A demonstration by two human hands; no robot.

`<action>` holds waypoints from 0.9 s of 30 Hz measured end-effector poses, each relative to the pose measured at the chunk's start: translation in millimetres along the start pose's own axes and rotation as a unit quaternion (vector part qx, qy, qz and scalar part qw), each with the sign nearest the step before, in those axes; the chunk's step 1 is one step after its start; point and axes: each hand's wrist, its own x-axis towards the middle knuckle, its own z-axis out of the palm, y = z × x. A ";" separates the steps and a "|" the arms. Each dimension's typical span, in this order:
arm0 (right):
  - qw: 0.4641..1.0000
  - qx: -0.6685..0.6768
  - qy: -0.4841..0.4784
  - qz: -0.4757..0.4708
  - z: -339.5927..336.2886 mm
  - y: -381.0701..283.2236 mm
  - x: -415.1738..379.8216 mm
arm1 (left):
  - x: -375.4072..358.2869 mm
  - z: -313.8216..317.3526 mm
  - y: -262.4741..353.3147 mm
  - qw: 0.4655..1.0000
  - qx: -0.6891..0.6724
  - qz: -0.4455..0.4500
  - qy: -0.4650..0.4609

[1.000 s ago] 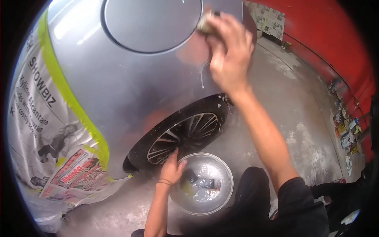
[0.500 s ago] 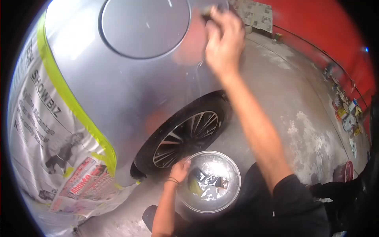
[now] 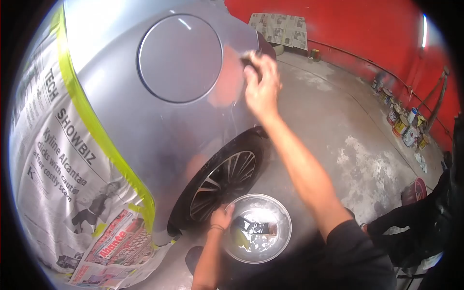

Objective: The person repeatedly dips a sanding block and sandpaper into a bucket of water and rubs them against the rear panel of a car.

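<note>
My right hand (image 3: 262,87) has its fingers closed round a small dark pad (image 3: 248,58), at the edge of a grey car body panel (image 3: 169,130). Close by on the panel are a reddish patch (image 3: 225,82) and the round fuel door (image 3: 181,58). My left hand (image 3: 222,216) grips the rim of a round metal basin (image 3: 289,227) below the wheel (image 3: 224,183). Water appears to be in the basin, with dark flat pieces (image 3: 261,228) and something yellow-green (image 3: 240,239). How the pad meets the panel is partly hidden by my fingers.
Newspaper (image 3: 63,159) covers the car's left part, edged with yellow-green masking tape (image 3: 104,140). Several cans (image 3: 398,125) line the red wall (image 3: 353,24). A reddish bucket (image 3: 414,191) stands on the concrete floor (image 3: 319,121). A newspaper-covered panel (image 3: 279,30) is at the back.
The view has shifted, so more of the car's top and the wall shows. My right hand, still holding the pad, appears lower and further left. My left hand stays on the basin rim.
</note>
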 end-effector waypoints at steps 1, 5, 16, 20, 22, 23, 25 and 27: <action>0.999 0.037 0.014 0.033 9.0 14.1 21.2 | 1.2 1.8 -1.4 1.000 -0.004 0.003 0.005; 0.999 0.029 0.015 -0.005 3.6 -10.6 -5.0 | 7.0 1.0 -6.3 1.000 0.010 -0.010 0.004; 0.963 0.071 -0.022 -0.258 -7.9 -3.3 10.6 | 6.5 -0.8 -1.8 0.999 -0.014 -0.031 0.005; 0.962 0.010 -0.050 -0.269 -8.5 -6.4 48.3 | 9.0 3.9 -13.6 1.000 0.003 -0.017 0.007; 0.959 0.074 -0.060 -0.268 -1.2 2.2 53.6 | 4.9 4.7 -11.4 1.000 0.001 -0.024 0.004; 0.960 0.090 -0.067 -0.258 -2.6 4.4 46.8 | 2.6 1.6 -4.9 0.999 0.001 -0.035 -0.003; 0.957 0.099 -0.056 -0.265 1.2 6.9 38.5 | 3.1 -1.6 0.0 0.999 0.000 -0.038 -0.003; 0.958 0.072 -0.055 -0.272 1.2 0.0 52.9 | 7.2 -2.3 -1.8 0.999 0.011 -0.031 0.005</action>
